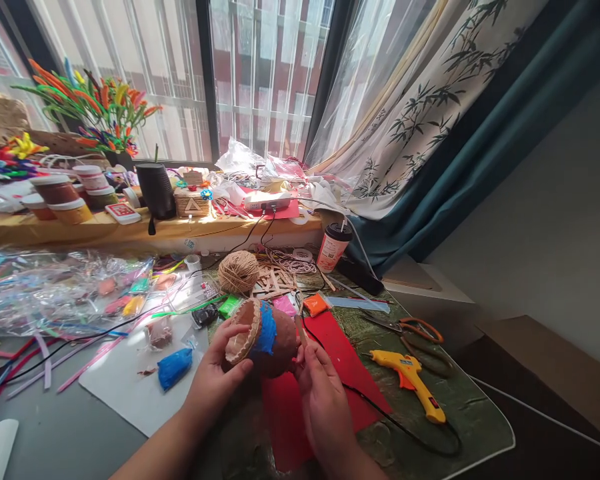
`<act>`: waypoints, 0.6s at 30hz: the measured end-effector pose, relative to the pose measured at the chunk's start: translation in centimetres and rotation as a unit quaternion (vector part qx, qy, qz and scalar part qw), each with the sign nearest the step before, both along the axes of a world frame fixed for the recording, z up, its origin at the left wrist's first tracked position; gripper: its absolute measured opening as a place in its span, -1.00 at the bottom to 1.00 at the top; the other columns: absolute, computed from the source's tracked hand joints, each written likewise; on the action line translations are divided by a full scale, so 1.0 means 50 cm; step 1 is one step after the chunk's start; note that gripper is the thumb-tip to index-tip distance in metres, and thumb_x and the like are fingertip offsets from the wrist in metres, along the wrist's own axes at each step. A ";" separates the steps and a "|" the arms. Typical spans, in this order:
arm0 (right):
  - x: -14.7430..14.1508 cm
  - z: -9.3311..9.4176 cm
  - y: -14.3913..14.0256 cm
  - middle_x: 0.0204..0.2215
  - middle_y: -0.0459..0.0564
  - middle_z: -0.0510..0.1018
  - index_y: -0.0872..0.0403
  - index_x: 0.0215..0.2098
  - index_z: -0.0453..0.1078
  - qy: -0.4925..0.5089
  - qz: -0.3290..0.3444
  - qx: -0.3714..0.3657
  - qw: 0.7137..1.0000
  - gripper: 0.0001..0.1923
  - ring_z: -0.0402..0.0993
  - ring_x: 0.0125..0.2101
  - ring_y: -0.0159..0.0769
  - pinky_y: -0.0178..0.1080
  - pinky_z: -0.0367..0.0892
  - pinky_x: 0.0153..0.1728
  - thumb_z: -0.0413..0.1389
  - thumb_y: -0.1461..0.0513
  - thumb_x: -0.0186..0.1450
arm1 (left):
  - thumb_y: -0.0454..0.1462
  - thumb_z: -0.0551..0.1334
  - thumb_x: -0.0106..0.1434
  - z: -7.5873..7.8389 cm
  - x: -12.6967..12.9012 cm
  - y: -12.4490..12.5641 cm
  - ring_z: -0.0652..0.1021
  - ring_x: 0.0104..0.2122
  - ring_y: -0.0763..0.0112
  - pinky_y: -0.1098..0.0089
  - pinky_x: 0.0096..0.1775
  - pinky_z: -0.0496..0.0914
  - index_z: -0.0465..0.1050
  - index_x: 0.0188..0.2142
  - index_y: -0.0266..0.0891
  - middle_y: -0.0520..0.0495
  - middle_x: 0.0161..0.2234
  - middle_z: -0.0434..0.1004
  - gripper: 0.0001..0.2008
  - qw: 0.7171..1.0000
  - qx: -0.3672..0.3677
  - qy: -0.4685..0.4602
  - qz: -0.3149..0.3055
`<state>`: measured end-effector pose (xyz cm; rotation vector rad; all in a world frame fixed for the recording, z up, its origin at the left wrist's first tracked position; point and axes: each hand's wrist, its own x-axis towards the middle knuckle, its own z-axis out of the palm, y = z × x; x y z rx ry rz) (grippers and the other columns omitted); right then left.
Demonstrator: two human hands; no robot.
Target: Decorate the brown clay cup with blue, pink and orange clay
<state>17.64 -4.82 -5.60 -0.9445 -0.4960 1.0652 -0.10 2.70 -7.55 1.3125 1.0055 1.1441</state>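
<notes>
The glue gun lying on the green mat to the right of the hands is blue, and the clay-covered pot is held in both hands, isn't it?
Not quite: the glue gun is yellow, not blue, as the head view shows. The rest stands: it lies on the green mat to the right of the hands, and the clay-covered pot is held between the left hand and the right hand.

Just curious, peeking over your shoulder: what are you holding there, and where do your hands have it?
A small brown clay pot with a blue band. The left hand grips its twine-wrapped rim; the right hand touches its other side.
</notes>
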 end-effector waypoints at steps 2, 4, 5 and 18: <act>0.003 -0.001 0.002 -0.26 -0.02 0.63 -0.03 -0.37 0.50 0.003 -0.028 -0.007 1.000 -0.54 0.55 -0.21 -0.13 -0.11 0.52 -0.11 0.38 -0.21 0.26 | 0.03 0.59 0.07 0.003 0.003 -0.004 0.09 0.52 -0.40 -0.28 0.46 -0.05 0.73 0.00 0.03 -0.20 0.42 0.38 -0.50 0.999 0.027 0.022 -0.018; 0.006 -0.002 0.002 -0.17 0.02 0.67 -0.03 -0.38 0.49 -0.003 -0.035 -0.009 0.999 -0.54 0.57 -0.09 -0.07 -0.07 0.50 -0.01 0.37 -0.20 0.27 | -0.02 0.54 0.18 0.009 0.008 -0.011 0.06 0.54 -0.35 -0.29 0.46 -0.05 0.73 0.02 0.05 -0.17 0.50 0.24 -0.59 0.997 0.062 0.028 -0.027; 0.007 -0.002 0.001 -0.14 0.04 0.68 -0.03 -0.39 0.48 -0.009 -0.032 -0.006 0.999 -0.54 0.57 -0.03 -0.05 -0.05 0.49 0.04 0.35 -0.20 0.30 | -0.04 0.51 0.23 0.013 0.010 -0.015 0.06 0.54 -0.32 -0.28 0.47 -0.05 0.73 0.02 0.05 -0.13 0.54 0.16 -0.64 0.996 0.078 0.029 -0.030; 0.022 0.003 -0.007 0.19 0.06 0.59 -0.05 -0.40 0.53 -0.121 -0.007 0.041 0.992 -0.57 0.42 0.25 0.06 0.07 0.28 0.29 0.26 -0.15 0.43 | -0.15 0.41 0.33 0.031 0.009 -0.044 0.67 0.05 -0.28 -0.18 0.21 0.48 0.72 0.10 0.00 -0.22 0.05 0.76 -0.65 0.982 0.114 0.064 -0.136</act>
